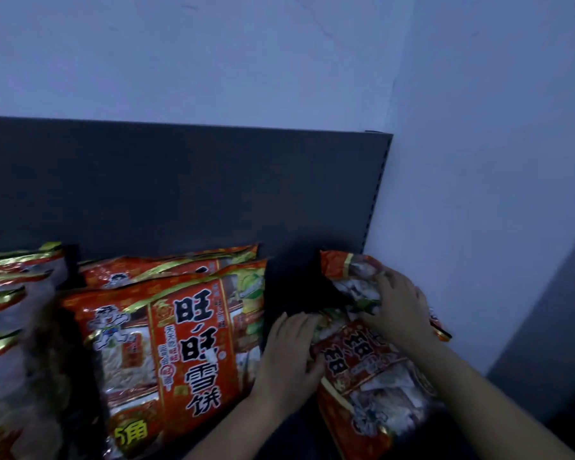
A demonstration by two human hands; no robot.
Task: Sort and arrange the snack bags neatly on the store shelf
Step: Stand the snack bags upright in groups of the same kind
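Red-orange snack bags with Chinese lettering stand in a leaning stack (166, 343) at the middle of the dark shelf. At the right end lies another such bag (372, 386), turned upside down, with a second bag (349, 270) behind it against the back panel. My left hand (289, 353) rests with straight fingers against the left edge of the lying bag. My right hand (399, 307) reaches over that bag, and its spread, bent fingers grip the crinkled bag behind.
More bags of the same kind (10, 310) are blurred at the far left. A dark gap of bare shelf (289, 280) separates the middle stack from the right bags. The grey back panel (180, 187) ends at a white wall (478, 161) on the right.
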